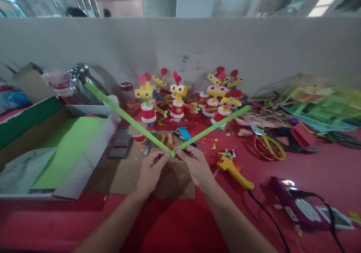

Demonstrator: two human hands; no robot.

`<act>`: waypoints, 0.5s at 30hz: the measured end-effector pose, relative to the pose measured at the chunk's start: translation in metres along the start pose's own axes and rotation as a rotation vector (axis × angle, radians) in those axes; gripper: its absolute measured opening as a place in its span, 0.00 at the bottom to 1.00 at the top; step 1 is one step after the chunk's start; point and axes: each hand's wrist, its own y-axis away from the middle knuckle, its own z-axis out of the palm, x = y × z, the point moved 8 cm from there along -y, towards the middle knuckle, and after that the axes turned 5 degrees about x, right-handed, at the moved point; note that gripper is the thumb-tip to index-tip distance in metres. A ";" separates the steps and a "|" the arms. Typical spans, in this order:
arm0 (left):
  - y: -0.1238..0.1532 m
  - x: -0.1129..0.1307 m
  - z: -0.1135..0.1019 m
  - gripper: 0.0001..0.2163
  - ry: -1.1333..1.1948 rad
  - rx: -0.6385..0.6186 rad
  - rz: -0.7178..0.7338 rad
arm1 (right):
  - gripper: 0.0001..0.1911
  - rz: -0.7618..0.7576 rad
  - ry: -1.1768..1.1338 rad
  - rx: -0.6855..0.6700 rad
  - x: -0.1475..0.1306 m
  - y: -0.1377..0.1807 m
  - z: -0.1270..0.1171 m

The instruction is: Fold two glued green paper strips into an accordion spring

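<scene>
Strips of green paper (128, 118) form a wide V in front of the person, one arm reaching far left and the other far right, with the corner at the near middle. Left hand (151, 170) pinches the V just left of that corner, thumb and forefinger closed on the paper; right hand (194, 166) grips it the same way just to the right, the two sets of fingertips close together. Whether the V is one folded strip or two joined ones, I cannot tell. Beneath the hands lies a sheet of brown cardboard (121, 181) on the red table (239, 226), with small pleated paper pieces (169, 138) and a blue paper piece (184, 133) beyond the fingers. To the left, an open box (81, 170) holds a green sheet (70, 144); a blurred dark object lies just beside it. Farther off stands a group of cup figures (177, 110) with red bodies, yellow heads and round eyes, before a pale partition (113, 46). A shiny metal vessel (88, 85) tilts at the far left. On the right, a yellow glue gun (237, 173) lies near the cardboard, its black cord running toward the near edge. Beyond it rest scissors (275, 147) with yellow and red handles, and a heap of coloured paper (318, 98) at the far right. Nearer, at right, sits a purple device (301, 204).
</scene>
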 end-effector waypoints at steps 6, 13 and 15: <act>0.001 -0.005 -0.001 0.08 0.045 0.039 -0.043 | 0.10 -0.023 0.098 -0.034 0.003 0.003 0.006; -0.001 0.000 0.001 0.08 -0.022 -0.048 -0.014 | 0.06 -0.153 0.385 0.021 -0.003 0.003 -0.001; -0.003 0.000 0.003 0.08 -0.088 -0.094 -0.010 | 0.07 -0.175 0.471 0.012 -0.003 0.001 -0.001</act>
